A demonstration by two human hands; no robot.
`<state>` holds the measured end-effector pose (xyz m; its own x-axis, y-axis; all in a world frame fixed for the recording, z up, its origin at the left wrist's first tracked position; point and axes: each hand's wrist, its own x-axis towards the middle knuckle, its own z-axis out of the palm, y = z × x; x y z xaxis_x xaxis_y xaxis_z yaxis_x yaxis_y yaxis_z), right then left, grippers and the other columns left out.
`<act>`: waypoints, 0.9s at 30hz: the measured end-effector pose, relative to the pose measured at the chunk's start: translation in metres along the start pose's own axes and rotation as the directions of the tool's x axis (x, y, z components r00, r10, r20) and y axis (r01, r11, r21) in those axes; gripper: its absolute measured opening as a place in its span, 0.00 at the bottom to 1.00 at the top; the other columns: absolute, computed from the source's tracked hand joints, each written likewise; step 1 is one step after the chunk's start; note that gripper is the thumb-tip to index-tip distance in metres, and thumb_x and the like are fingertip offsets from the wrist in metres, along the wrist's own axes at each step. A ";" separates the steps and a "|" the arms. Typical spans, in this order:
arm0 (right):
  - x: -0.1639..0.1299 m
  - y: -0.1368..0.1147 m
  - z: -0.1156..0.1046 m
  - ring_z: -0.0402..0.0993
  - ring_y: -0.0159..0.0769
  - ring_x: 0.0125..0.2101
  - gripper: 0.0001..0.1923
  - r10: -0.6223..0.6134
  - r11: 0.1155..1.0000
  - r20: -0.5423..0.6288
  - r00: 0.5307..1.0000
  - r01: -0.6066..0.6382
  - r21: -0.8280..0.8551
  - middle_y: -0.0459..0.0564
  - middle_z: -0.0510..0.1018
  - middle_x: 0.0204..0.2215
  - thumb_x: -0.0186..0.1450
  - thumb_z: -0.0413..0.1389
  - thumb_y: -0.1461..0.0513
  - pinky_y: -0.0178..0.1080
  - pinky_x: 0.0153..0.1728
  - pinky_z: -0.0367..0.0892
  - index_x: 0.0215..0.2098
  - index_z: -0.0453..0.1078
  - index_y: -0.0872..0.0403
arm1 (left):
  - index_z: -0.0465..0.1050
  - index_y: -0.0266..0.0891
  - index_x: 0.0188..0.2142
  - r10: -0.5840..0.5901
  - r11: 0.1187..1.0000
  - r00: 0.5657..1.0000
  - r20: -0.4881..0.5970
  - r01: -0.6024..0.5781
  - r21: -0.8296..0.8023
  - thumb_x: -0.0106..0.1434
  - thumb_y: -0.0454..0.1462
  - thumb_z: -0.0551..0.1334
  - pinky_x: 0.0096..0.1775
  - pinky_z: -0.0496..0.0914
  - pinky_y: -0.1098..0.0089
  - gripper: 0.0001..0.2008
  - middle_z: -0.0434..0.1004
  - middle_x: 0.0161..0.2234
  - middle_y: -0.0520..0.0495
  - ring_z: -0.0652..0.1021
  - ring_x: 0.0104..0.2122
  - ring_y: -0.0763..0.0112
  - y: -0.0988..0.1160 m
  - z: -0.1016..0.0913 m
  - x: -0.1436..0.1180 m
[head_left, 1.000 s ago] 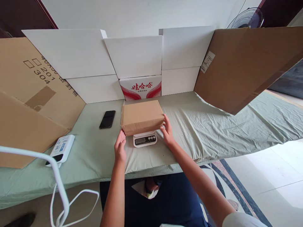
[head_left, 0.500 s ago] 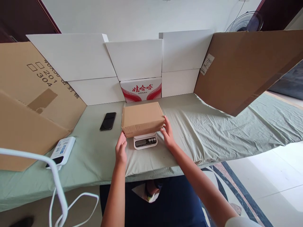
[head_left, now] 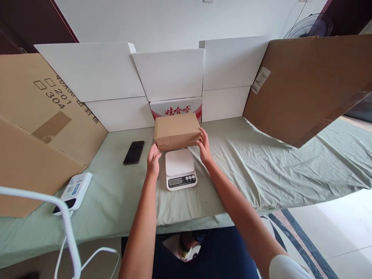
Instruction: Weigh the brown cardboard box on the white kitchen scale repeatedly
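A brown cardboard box [head_left: 177, 131] is held between my two hands, past the far edge of a white digital kitchen scale [head_left: 180, 166]. My left hand [head_left: 153, 159] grips the box's near left corner. At its near right corner, my right hand [head_left: 204, 147] has its fingers on the side. The scale's platform is bare, and its display and buttons face me. Whether the box's underside touches the cloth cannot be made out.
A black phone [head_left: 134, 152] lies left of the scale. Farther left are a white device [head_left: 77, 190] and a white cable [head_left: 68, 221]. Large cardboard panels [head_left: 308, 85] and white boxes [head_left: 168, 73] stand around the back of the green cloth [head_left: 232, 155]. A printed carton [head_left: 197, 104] sits behind the box.
Both hands have moved the cardboard box away from me, off the scale. The scale's platform is now uncovered, and the box hides part of the printed carton.
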<state>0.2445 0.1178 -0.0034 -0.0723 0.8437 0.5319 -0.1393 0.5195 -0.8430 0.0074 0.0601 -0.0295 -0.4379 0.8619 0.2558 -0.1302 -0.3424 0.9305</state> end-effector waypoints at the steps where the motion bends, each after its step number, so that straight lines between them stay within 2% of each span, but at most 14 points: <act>1: 0.002 0.009 0.000 0.65 0.48 0.66 0.39 0.015 1.000 -0.004 1.000 -0.015 0.009 0.57 0.61 0.69 0.68 0.50 0.41 0.55 0.65 0.63 0.71 0.48 0.47 | 0.68 0.38 0.64 -0.018 1.000 1.000 -0.004 0.018 -0.001 0.52 0.40 0.67 0.68 0.52 0.48 0.39 0.62 0.68 0.33 0.58 0.70 0.44 -0.007 0.001 0.002; 5: 0.003 0.032 -0.001 0.64 0.46 0.66 0.38 0.069 0.998 0.002 0.998 -0.069 -0.001 0.56 0.61 0.70 0.69 0.50 0.44 0.54 0.65 0.63 0.71 0.46 0.47 | 0.67 0.38 0.65 -0.040 0.999 0.999 0.008 0.040 -0.010 0.53 0.39 0.66 0.69 0.53 0.51 0.38 0.61 0.69 0.35 0.59 0.70 0.48 -0.024 -0.001 0.003; 8: 0.001 0.038 -0.001 0.64 0.45 0.66 0.37 0.095 0.995 0.027 0.995 -0.094 -0.022 0.54 0.62 0.69 0.69 0.50 0.45 0.54 0.65 0.62 0.71 0.48 0.46 | 0.66 0.38 0.65 -0.066 0.998 0.998 0.005 0.066 -0.003 0.54 0.38 0.65 0.69 0.52 0.53 0.38 0.58 0.70 0.35 0.58 0.70 0.49 -0.029 -0.002 0.005; 10: 0.002 0.038 -0.002 0.61 0.45 0.68 0.36 0.099 0.995 0.018 0.995 -0.099 -0.023 0.54 0.62 0.69 0.68 0.51 0.45 0.55 0.67 0.60 0.70 0.50 0.46 | 0.65 0.37 0.66 -0.082 0.997 0.997 -0.004 0.082 0.009 0.54 0.38 0.64 0.69 0.52 0.53 0.38 0.58 0.70 0.34 0.57 0.71 0.49 -0.029 -0.004 0.008; 14: 0.006 0.039 -0.017 0.46 0.44 0.74 0.38 0.111 0.994 -0.180 0.977 -0.111 0.009 0.50 0.50 0.74 0.67 0.52 0.48 0.57 0.70 0.51 0.71 0.47 0.44 | 0.64 0.38 0.67 -0.045 0.998 0.995 -0.085 0.048 0.032 0.56 0.40 0.62 0.69 0.51 0.56 0.37 0.55 0.71 0.35 0.55 0.71 0.53 -0.021 -0.017 0.011; 18: 0.008 0.042 -0.039 0.43 0.45 0.74 0.39 0.140 0.990 -0.309 0.941 -0.134 0.039 0.44 0.44 0.75 0.66 0.50 0.47 0.61 0.69 0.50 0.72 0.43 0.37 | 0.63 0.38 0.67 -0.028 0.999 0.974 -0.227 0.032 0.014 0.57 0.39 0.59 0.68 0.54 0.58 0.37 0.54 0.72 0.36 0.56 0.71 0.56 -0.008 -0.030 0.012; 21: 0.007 0.044 -0.046 0.44 0.47 0.74 0.39 0.153 0.988 -0.339 0.928 -0.139 0.066 0.42 0.44 0.75 0.66 0.50 0.46 0.64 0.68 0.50 0.72 0.42 0.33 | 0.63 0.38 0.67 -0.031 1.000 0.960 -0.278 0.029 -0.010 0.56 0.37 0.58 0.67 0.56 0.60 0.37 0.55 0.71 0.37 0.58 0.71 0.58 -0.001 -0.032 0.012; 27: 0.005 0.042 -0.040 0.48 0.49 0.73 0.37 0.210 0.977 -0.327 0.921 -0.191 0.092 0.43 0.48 0.74 0.65 0.51 0.48 0.63 0.69 0.49 0.71 0.47 0.34 | 0.63 0.38 0.67 -0.031 0.999 0.958 -0.286 0.026 -0.020 0.57 0.36 0.57 0.67 0.56 0.60 0.36 0.55 0.71 0.37 0.58 0.70 0.59 0.003 -0.028 0.009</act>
<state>0.2773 0.1491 -0.0394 0.2265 0.9309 0.2866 -0.2132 0.3344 -0.9180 -0.0223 0.0566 -0.0320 -0.6699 0.7288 0.1416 -0.1591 -0.3272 0.9315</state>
